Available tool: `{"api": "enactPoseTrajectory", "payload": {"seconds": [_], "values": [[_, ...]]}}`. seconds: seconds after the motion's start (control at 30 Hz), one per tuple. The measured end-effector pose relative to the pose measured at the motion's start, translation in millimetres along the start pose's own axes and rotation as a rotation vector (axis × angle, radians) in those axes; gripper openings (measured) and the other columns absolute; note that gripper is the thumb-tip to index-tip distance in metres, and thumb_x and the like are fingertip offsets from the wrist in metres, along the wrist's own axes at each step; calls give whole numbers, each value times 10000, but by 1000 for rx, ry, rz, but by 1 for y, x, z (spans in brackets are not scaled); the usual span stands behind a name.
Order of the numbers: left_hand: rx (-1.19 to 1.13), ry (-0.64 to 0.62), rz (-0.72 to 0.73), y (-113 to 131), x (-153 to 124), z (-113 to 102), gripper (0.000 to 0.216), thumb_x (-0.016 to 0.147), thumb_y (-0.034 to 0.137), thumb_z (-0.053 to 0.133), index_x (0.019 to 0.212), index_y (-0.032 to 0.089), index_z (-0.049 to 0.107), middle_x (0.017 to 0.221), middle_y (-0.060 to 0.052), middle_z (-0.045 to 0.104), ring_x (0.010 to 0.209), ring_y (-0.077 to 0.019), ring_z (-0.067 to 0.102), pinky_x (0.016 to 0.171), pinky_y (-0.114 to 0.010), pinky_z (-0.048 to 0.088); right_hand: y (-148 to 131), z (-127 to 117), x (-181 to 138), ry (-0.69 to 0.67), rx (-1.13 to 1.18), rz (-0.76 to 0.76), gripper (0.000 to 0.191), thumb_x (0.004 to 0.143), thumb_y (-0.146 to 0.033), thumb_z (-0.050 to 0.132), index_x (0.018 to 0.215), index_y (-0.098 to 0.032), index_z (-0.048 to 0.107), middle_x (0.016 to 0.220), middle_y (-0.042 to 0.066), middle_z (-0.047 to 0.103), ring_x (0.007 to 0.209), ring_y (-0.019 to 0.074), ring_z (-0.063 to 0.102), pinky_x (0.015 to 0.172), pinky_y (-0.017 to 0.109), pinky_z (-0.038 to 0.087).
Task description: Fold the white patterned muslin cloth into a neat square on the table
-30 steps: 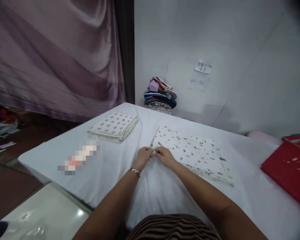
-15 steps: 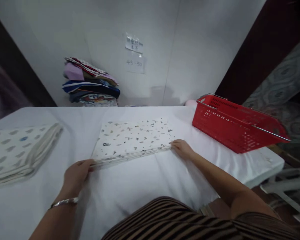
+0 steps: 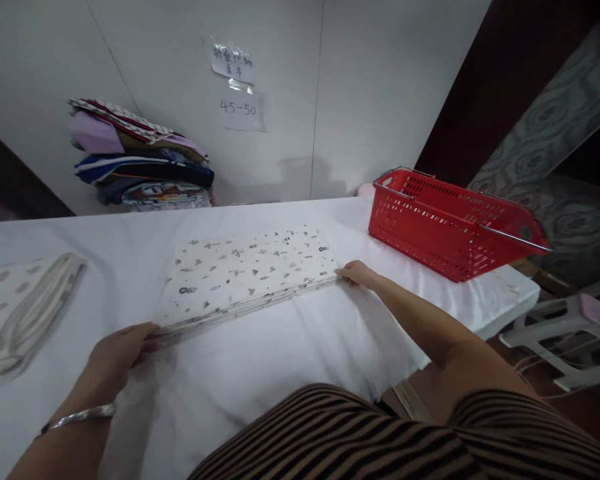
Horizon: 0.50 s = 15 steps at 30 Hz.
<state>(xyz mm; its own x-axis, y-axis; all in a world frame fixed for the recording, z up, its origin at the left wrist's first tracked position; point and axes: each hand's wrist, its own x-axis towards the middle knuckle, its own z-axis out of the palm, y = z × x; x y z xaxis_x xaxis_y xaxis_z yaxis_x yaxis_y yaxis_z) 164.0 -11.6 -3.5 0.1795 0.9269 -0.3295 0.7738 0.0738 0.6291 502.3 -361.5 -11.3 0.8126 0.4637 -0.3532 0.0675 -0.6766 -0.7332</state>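
Note:
A folded white cloth (image 3: pixel 245 267) with small grey and beige prints lies on the white-covered table, its layered edge facing me. My left hand (image 3: pixel 123 347), with a silver bangle at the wrist, pinches its near left corner. At the near right corner, my right hand (image 3: pixel 359 273) grips the layers between thumb and fingers. To the left lies another folded cloth (image 3: pixel 25 307) with grey leaf-like shapes and one blue one; the view's edge cuts it off.
A red plastic basket (image 3: pixel 450 233) with metal handles stands at the table's right end. Behind the table is a stack of folded fabrics (image 3: pixel 145 160) against the wall. A white plastic stool (image 3: pixel 560 333) is at the lower right. The white tablecloth (image 3: pixel 280 360) hangs over the near edge.
The camera view has turned a little to the right, so everything appears shifted left. Both hands keep their hold on the cloth's near corners, and the cloth lies much as before.

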Motion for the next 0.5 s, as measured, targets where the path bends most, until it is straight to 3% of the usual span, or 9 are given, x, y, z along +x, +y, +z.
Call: {"api": "enactPoseTrajectory", "payload": {"seconds": [0.07, 0.17, 0.37, 0.5], "values": [[-189, -133, -86, 0, 1, -1, 205, 737, 392, 634, 697, 191, 616, 465, 97, 625, 582, -109, 596, 567, -194, 442, -7, -1, 0, -20, -68, 23, 344, 727, -388, 674, 529, -158, 511, 430, -24, 490, 374, 64, 406, 398, 201, 294], [-230, -155, -157, 2, 3, -3, 189, 700, 369, 660, 708, 188, 606, 443, 98, 598, 560, -111, 577, 546, -191, 432, -14, -2, 1, -16, -101, 36, 373, 717, -370, 686, 488, -165, 476, 375, -43, 423, 365, 56, 355, 400, 206, 267], [-197, -205, -72, 3, 7, -4, 389, 502, 432, 720, 757, 152, 632, 560, 1, 625, 575, -172, 579, 520, -262, 464, -16, -1, 2, -64, -85, 98, 331, 693, -277, 702, 493, -157, 467, 382, -45, 430, 362, 52, 340, 382, 207, 226], [-164, -209, -37, 0, 6, -3, 362, 482, 414, 698, 723, 154, 629, 545, -6, 598, 563, -167, 545, 488, -254, 437, -19, 1, 1, -78, -12, 116, 237, 684, -191, 682, 543, -148, 497, 415, -34, 479, 391, 59, 396, 370, 187, 234]]}}
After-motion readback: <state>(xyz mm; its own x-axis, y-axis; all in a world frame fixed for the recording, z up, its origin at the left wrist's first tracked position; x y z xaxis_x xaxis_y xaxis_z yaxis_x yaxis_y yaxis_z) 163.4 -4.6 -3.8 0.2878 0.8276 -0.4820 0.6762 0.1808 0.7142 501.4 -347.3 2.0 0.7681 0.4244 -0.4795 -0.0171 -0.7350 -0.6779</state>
